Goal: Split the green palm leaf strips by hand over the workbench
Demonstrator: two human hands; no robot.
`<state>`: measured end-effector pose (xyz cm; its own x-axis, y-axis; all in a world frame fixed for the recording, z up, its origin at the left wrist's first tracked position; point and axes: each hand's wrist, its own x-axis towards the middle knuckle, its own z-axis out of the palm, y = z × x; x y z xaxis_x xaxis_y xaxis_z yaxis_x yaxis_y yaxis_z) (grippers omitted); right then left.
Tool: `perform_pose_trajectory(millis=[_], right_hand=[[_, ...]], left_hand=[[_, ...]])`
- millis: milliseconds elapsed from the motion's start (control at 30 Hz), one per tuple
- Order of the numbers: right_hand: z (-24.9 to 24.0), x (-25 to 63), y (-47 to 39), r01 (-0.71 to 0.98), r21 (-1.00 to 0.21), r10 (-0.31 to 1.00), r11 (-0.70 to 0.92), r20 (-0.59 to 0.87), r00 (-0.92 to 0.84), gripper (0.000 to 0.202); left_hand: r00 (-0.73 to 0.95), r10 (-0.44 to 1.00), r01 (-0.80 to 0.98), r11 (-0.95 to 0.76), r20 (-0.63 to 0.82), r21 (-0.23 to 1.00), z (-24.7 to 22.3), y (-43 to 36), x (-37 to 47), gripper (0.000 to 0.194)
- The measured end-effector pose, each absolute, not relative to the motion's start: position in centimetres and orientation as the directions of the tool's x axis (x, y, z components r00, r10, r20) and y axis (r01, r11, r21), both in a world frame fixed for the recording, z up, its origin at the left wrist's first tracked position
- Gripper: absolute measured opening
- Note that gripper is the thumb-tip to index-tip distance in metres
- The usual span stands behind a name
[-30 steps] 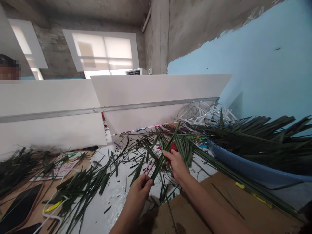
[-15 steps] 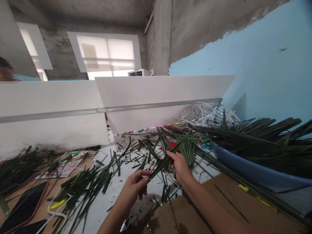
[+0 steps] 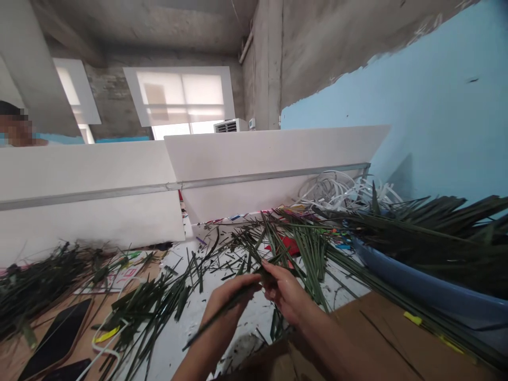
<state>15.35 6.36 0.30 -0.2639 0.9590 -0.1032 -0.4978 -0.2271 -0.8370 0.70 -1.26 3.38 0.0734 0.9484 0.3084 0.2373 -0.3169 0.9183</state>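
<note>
My left hand and my right hand meet at the middle of the work surface, both closed on a long green palm leaf. One end of the leaf slants down to the lower left across the back of my left hand. Its other part runs between the fingertips, and the fingers partly hide it. Just beyond my hands lie a bunch of green leaf strips and a red piece.
A blue tub heaped with dark leaves stands at the right. Leaf scraps cover the white surface. Phones and a white cable lie at the left. White panels rise behind, with coiled white strips. Another person is at the far left.
My hands have drawn together, the right moving left toward the left hand. The leaf, stretched up to the right before, now has an end slanting down left over my left hand. The view shifted slightly.
</note>
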Motion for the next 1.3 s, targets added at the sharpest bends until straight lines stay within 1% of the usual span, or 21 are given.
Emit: perform_pose_trajectory(millis=[67, 133, 167, 233, 300, 333, 367, 433, 500, 567, 667, 733, 833, 967, 1100, 1200, 1300], right_hand=[[1.2, 15.4, 5.8, -0.433, -0.874, 0.930, -0.221, -0.054, -0.365, 0.051], [2.1, 15.7, 5.5, -0.364, -0.922, 0.902, -0.136, 0.037, -0.430, 0.057], [2.5, 15.9, 5.5, -0.328, -0.942, 0.901, -0.067, 0.084, -0.426, 0.056], [3.4, 16.4, 5.6, -0.248, -0.961, 0.928, 0.120, 0.197, -0.317, 0.043], [4.2, 17.0, 5.8, -0.125, -0.928, 0.920, 0.350, 0.366, -0.141, 0.027], [4.7, 17.3, 6.0, -0.056, -0.889, 0.885, 0.455, 0.458, -0.077, 0.022], [5.3, 17.5, 6.0, 0.005, -0.842, 0.841, 0.539, 0.538, -0.054, 0.025], [6.5, 17.8, 6.1, 0.066, -0.771, 0.772, 0.634, 0.624, -0.121, 0.036], [7.8, 17.7, 5.8, 0.063, -0.743, 0.730, 0.666, 0.633, -0.257, 0.033], [9.1, 17.4, 5.3, 0.050, -0.741, 0.709, 0.669, 0.617, -0.342, 0.021], [10.8, 16.6, 4.3, -0.017, -0.775, 0.723, 0.632, 0.597, -0.347, 0.008], [11.8, 16.0, 3.5, -0.085, -0.807, 0.742, 0.584, 0.573, -0.348, 0.007], [12.7, 15.3, 2.7, -0.207, -0.854, 0.769, 0.478, 0.521, -0.370, 0.013], [13.0, 14.4, 2.3, -0.391, -0.879, 0.811, 0.273, 0.429, -0.398, 0.020], [11.9, 13.6, 2.4, -0.549, -0.827, 0.844, 0.119, 0.376, -0.383, 0.024], [9.9, 13.1, 2.5, -0.573, -0.818, 0.879, 0.059, 0.315, -0.359, 0.027], [7.7, 13.0, 3.0, -0.498, -0.865, 0.886, 0.059, 0.275, -0.373, 0.028]], left_hand=[[-0.020, 0.925, 0.294, -0.358, 0.380, 0.886, 4.6, -1.2, 0.3, 0.025], [-0.083, 0.869, 0.382, -0.425, 0.489, 0.820, 6.4, -1.2, -0.4, 0.024], [-0.103, 0.836, 0.414, -0.456, 0.539, 0.787, 7.4, -1.2, -0.8, 0.024], [-0.136, 0.793, 0.433, -0.492, 0.594, 0.755, 9.6, -1.3, -1.5, 0.023], [-0.151, 0.772, 0.422, -0.514, 0.617, 0.747, 11.6, -1.3, -2.1, 0.023], [-0.147, 0.768, 0.421, -0.522, 0.623, 0.742, 12.5, -1.3, -2.3, 0.023], [-0.142, 0.759, 0.426, -0.532, 0.635, 0.731, 13.3, -1.3, -2.5, 0.023], [-0.098, 0.744, 0.445, -0.561, 0.661, 0.698, 14.8, -1.3, -2.7, 0.022], [-0.035, 0.726, 0.447, -0.603, 0.687, 0.660, 16.3, -1.4, -2.7, 0.020], [-0.001, 0.713, 0.421, -0.636, 0.701, 0.647, 17.7, -1.5, -2.4, 0.019], [-0.045, 0.705, 0.342, -0.655, 0.708, 0.673, 19.6, -1.6, -1.6, 0.017], [-0.091, 0.706, 0.264, -0.662, 0.702, 0.701, 20.5, -1.5, -1.1, 0.019], [-0.109, 0.747, 0.175, -0.635, 0.656, 0.752, 20.6, -1.3, -0.5, 0.021], [-0.047, 0.834, 0.093, -0.544, 0.549, 0.834, 18.5, -1.0, -0.1, 0.023], [0.054, 0.910, -0.035, -0.409, 0.410, 0.912, 14.8, -1.0, -0.1, 0.028], [0.066, 0.935, -0.099, -0.342, 0.349, 0.934, 12.3, -1.0, -0.3, 0.028], [0.032, 0.954, -0.054, -0.298, 0.300, 0.953, 10.8, -0.7, -0.7, 0.031]])
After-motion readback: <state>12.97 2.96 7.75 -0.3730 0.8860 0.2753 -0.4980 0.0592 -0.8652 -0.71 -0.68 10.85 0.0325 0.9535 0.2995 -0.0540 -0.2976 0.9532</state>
